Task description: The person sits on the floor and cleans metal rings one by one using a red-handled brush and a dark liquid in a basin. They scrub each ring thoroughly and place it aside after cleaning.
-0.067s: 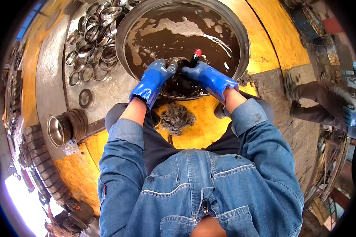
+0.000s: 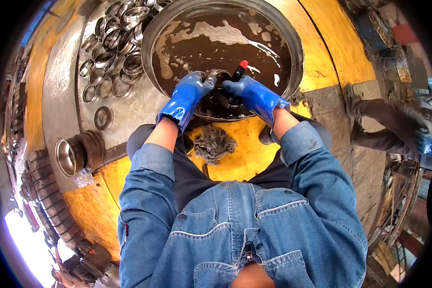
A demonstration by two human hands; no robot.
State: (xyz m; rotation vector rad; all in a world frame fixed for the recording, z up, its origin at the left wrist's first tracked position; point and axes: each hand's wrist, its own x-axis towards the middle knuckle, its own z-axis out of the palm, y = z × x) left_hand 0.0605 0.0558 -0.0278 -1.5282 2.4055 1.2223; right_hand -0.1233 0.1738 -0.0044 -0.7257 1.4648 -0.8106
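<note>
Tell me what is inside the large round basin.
The basin holds dark brown liquid with pale foamy patches. Over its near part, the left hand holds a ring, the right hand a red-tipped black handle. The liquid hides the bottom.

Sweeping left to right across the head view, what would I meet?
Shiny metal bowl, lone metal ring, left gloved hand, dark ring-shaped part, right gloved hand, another person's legs.

Worn yellow flooring (image 2: 93,206) spreads underfoot, scuffed and stained, giving way on the right to a dull grey stretch (image 2: 362,173) (darker in patches). A pale grey strip (image 2: 60,96) runs along the left. Harsh white light (image 2: 26,245) glares at lower left, and jumbled clutter (image 2: 410,192) crowds the right rim.
</note>
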